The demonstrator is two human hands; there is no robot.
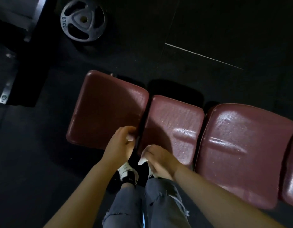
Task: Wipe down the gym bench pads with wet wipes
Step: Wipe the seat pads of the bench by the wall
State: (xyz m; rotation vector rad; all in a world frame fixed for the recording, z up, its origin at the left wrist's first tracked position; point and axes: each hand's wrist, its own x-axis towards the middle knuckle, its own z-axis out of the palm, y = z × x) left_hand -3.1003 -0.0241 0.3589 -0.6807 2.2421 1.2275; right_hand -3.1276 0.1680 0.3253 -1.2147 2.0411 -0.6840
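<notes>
A gym bench with three dark red pads runs left to right: a left pad, a middle pad and a right pad; the middle and right ones shine wet. My left hand grips the near right corner of the left pad at the gap, with a bit of white wipe under its fingers. My right hand curls over a white wet wipe at the near left corner of the middle pad.
A black weight plate marked 33LB lies on the dark floor at the upper left, next to a black machine frame. A fourth red pad edge shows at the far right. My shoes stand just below the bench.
</notes>
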